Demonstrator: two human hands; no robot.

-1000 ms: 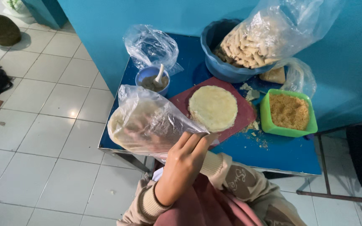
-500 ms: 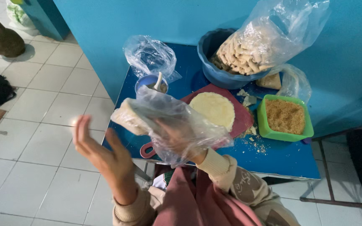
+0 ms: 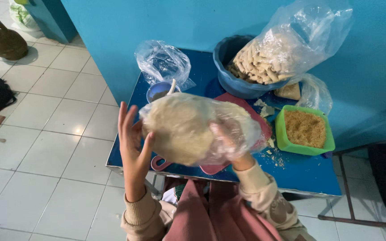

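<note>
Above the blue table (image 3: 291,178), held up at chest level: a clear plastic bag of flat round wrappers (image 3: 188,129), lifted clear of the red board (image 3: 260,120) below. Right hand (image 3: 226,143) tucked inside the plastic, fingers spread under the stack, apparently propping it flat. Left hand (image 3: 132,134) open, palm and fingers pressed against the bag's side to steady it. Behind, a green tub of crumbs (image 3: 304,130), a blue basin (image 3: 235,67) of rolls under loose plastic, and a small bowl with spoon (image 3: 159,90) all within easy reach.
</note>
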